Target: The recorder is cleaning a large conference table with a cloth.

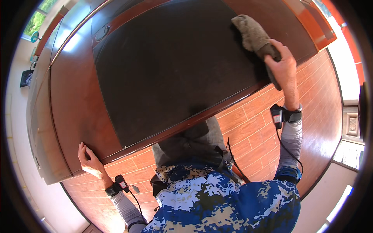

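Observation:
My right hand (281, 61) grips a grey-brown cloth (255, 35), which looks like thick, textured fabric. The cloth's far end points away from me over the right part of the desk's black inset panel (174, 67), and a darker piece of it hangs below the hand near the front edge. At the left, my left hand (91, 163) holds nothing; its fingers are apart and appear to rest on the reddish-brown wooden desk top (81, 110) by its near corner. Both wrists carry a strapped black device with a cable.
A round metal-rimmed fitting (102, 33) sits at the panel's far left corner. Along the desk's left side runs a curved metal rail (77, 27). A raised wooden part (311, 23) stands at the far right. Wood-look tile flooring (247, 125) lies below the front edge.

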`<state>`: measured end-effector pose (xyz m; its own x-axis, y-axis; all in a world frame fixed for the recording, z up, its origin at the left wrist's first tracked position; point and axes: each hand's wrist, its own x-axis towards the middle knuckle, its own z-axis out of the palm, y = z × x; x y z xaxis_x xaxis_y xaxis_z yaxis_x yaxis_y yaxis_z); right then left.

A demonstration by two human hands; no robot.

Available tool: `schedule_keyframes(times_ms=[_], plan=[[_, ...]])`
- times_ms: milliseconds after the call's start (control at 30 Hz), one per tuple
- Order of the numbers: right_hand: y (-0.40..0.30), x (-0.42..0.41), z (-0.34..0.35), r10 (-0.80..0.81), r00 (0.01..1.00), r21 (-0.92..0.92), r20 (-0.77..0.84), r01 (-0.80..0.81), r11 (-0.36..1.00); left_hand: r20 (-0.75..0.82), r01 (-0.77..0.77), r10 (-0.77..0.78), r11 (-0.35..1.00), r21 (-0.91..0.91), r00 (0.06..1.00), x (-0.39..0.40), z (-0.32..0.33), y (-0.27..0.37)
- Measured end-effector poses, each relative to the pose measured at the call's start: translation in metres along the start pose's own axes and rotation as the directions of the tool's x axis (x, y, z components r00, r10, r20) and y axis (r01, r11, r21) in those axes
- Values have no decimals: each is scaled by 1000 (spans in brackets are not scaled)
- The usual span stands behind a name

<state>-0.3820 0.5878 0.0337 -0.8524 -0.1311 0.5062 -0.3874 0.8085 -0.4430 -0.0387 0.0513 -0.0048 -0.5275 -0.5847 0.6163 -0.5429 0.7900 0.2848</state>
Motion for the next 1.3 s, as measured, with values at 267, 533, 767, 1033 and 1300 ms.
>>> schedule_keyframes(times_ms=[267,533,767,1033,1300], plan=[[87,34,-26,323,940,-204,-112,-340,918,-1,-2,2,1000,-4,1000,1,0,8],[-15,-2,4,30,998,-113,56,-23,993,-25,24,-26,998,-61,999,3,-7,22],[-164,-18,45,-340,890,194,304,291,937,-13,49,-50,996,-77,999,1,-8,23],[-299,-32,111,-800,467,561,377,572,599,7,67,-66,993,-99,998,1,-6,25],[-380,-32,192,-936,329,662,127,674,327,14,59,-58,993,-101,998,2,-8,26]])
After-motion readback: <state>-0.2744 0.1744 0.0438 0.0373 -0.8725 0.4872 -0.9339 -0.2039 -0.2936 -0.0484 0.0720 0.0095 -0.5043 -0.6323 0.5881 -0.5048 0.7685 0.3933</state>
